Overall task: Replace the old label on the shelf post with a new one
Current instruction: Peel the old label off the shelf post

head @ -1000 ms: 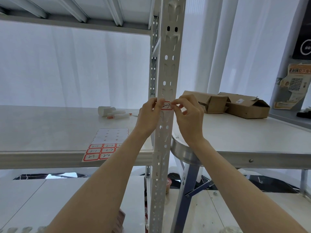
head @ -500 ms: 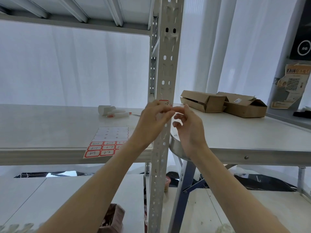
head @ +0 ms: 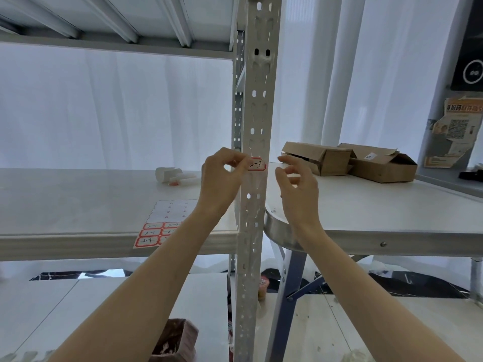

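A red-bordered label [head: 257,164] with handwriting sits on the front of the grey perforated shelf post [head: 254,105]. My left hand [head: 222,182] is just left of the post, thumb and forefinger pinched on the label's left edge. My right hand [head: 298,190] hovers to the right of the post, fingers apart and curled, holding nothing. A sheet of labels [head: 162,223] lies on the shelf near its front edge, with written red-bordered labels at its near end and blank spaces further back.
White tubes or markers [head: 173,176] lie further back on the shelf board [head: 65,205]. Two open cardboard boxes [head: 347,160] sit on a white table [head: 392,212] to the right. A brown bag [head: 173,340] stands on the lower shelf.
My right hand has let go of the label and drawn back to the right. My left hand stays at the label's left edge on the post.
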